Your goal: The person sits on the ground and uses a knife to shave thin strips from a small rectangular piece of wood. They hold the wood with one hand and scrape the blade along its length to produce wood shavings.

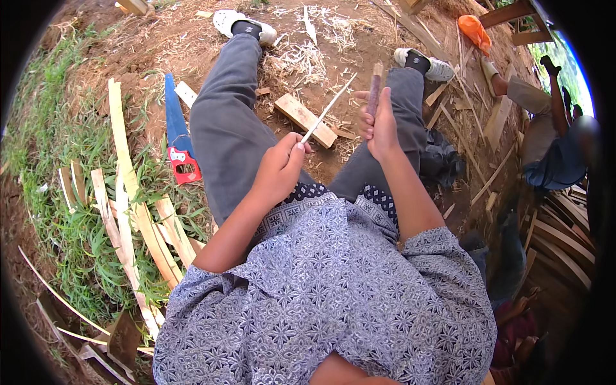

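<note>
My left hand (280, 168) is closed around the lower end of a thin pale wooden stick (330, 106), which slants up and away to the right. In my right hand (383, 128) a short, flat brown piece (375, 92) stands nearly upright, held between thumb and fingers; its tip is lighter and its exact kind is unclear. The index finger of that hand points left, toward the stick. Stick and brown piece are apart. On the ground between my legs lies a wooden block (305, 120), just beyond my left hand.
A handsaw with blue blade and red handle (184, 165) lies left of my leg, beside long wood strips (131, 173) on grass. Shavings (301, 61) cover the ground ahead. An orange bag (475, 34), a black plastic bag (441, 160) and another person (552, 141) are to the right.
</note>
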The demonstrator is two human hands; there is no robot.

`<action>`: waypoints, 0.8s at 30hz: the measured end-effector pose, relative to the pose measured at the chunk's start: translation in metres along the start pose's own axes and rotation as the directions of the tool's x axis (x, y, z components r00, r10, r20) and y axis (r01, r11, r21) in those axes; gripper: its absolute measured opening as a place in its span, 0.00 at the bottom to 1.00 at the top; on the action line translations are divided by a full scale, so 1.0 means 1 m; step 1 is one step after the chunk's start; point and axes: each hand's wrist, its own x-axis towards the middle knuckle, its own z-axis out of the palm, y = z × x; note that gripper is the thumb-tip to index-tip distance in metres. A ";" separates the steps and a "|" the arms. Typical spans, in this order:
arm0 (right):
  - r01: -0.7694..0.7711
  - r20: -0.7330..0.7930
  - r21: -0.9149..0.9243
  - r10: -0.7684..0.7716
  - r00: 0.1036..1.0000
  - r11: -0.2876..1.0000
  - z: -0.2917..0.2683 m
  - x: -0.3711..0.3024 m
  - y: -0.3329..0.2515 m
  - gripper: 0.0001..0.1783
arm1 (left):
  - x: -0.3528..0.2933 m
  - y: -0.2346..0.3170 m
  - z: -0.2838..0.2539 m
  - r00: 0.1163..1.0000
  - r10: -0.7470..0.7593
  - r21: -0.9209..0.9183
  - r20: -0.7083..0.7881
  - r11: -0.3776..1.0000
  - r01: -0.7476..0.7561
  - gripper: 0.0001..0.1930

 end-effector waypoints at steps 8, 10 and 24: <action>0.090 0.075 -0.567 -0.057 0.996 0.819 0.031 0.011 -0.016 0.22 | 0.014 0.021 0.004 0.997 0.072 0.128 -0.031 0.990 -0.067 0.11; 0.056 0.010 -0.550 -0.060 0.998 0.833 0.033 0.005 -0.015 0.21 | 0.009 0.018 0.010 0.993 0.107 0.176 -0.042 0.980 -0.098 0.11; 0.190 0.192 -0.777 -0.061 0.980 0.600 0.037 -0.028 0.008 0.26 | 0.006 0.012 0.007 0.977 0.201 0.254 -0.071 0.951 -0.177 0.08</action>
